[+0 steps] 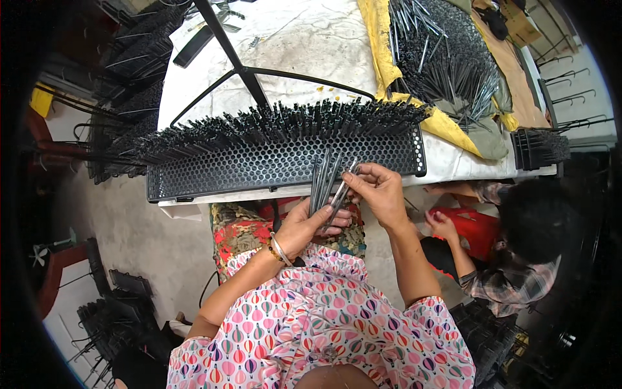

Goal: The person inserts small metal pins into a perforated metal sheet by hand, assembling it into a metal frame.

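Note:
My left hand is closed round a small bundle of thin dark rods, which fan out upward from the fingers. Beside it, my right hand pinches the upper end of a shinier rod, whose lower part reaches down to the left fingers. Just beyond both hands lies a black perforated rack with rows of round holes. Along its far side, many similar dark rods stand densely packed. The near rows of holes are bare.
The rack's black bar handle rises over the white-covered table. Loose rods fill a yellow-edged cloth at far right. A flat dark device lies at far left. A person in a plaid sleeve sits at right. Filled racks stand left.

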Demonstrator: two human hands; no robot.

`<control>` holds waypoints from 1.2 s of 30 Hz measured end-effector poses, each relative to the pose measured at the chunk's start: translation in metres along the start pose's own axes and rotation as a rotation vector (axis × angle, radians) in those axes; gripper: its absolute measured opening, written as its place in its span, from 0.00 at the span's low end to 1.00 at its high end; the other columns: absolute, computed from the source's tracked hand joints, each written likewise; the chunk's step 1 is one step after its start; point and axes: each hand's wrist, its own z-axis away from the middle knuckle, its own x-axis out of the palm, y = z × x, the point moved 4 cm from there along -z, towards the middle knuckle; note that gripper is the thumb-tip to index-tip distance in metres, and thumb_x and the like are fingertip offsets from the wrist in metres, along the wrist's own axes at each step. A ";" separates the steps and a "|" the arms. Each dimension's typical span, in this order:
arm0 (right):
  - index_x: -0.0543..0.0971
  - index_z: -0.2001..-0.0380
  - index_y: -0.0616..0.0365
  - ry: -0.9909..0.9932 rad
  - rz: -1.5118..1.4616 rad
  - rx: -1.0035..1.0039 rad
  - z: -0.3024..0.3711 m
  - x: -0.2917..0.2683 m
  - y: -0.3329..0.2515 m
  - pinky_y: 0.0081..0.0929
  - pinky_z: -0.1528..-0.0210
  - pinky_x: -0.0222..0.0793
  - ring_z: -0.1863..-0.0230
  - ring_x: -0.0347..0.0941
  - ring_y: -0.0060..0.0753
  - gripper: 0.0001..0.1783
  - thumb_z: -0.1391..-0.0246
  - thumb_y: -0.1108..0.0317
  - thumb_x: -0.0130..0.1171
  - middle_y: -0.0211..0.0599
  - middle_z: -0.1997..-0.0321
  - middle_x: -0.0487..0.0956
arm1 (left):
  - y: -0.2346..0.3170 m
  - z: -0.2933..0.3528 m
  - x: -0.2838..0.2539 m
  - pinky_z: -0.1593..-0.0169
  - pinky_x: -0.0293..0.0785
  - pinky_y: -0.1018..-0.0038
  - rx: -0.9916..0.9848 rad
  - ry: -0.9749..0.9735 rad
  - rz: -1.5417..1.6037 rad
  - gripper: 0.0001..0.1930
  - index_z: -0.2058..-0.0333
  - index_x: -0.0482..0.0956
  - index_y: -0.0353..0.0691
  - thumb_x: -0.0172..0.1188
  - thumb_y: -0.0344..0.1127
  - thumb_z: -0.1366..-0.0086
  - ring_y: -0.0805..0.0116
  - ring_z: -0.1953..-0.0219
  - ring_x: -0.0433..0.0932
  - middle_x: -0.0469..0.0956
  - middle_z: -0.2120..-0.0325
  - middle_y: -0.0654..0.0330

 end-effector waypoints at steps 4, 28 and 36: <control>0.77 0.70 0.63 0.007 -0.059 0.031 0.000 0.000 0.004 0.12 0.80 0.66 0.78 0.71 0.14 0.08 0.50 0.70 0.62 0.30 0.77 0.77 | -0.001 -0.001 -0.003 0.57 0.76 0.74 0.024 0.017 0.002 0.15 0.51 0.67 0.33 0.44 0.35 0.32 0.67 0.60 0.78 0.77 0.60 0.52; 0.77 0.68 0.67 0.546 0.401 -0.696 -0.002 -0.095 -0.105 0.15 0.66 0.67 0.71 0.71 0.16 0.09 0.53 0.74 0.63 0.30 0.72 0.78 | -0.005 -0.005 0.007 0.59 0.77 0.72 -0.038 0.000 0.065 0.17 0.49 0.62 0.32 0.43 0.36 0.31 0.63 0.61 0.77 0.74 0.58 0.47; 0.76 0.64 0.68 0.381 0.490 -0.693 -0.047 -0.116 -0.095 0.17 0.63 0.70 0.67 0.76 0.20 0.11 0.50 0.72 0.60 0.37 0.68 0.81 | -0.005 -0.008 0.005 0.60 0.78 0.72 -0.088 -0.097 0.151 0.17 0.47 0.61 0.33 0.43 0.34 0.31 0.62 0.62 0.78 0.74 0.58 0.46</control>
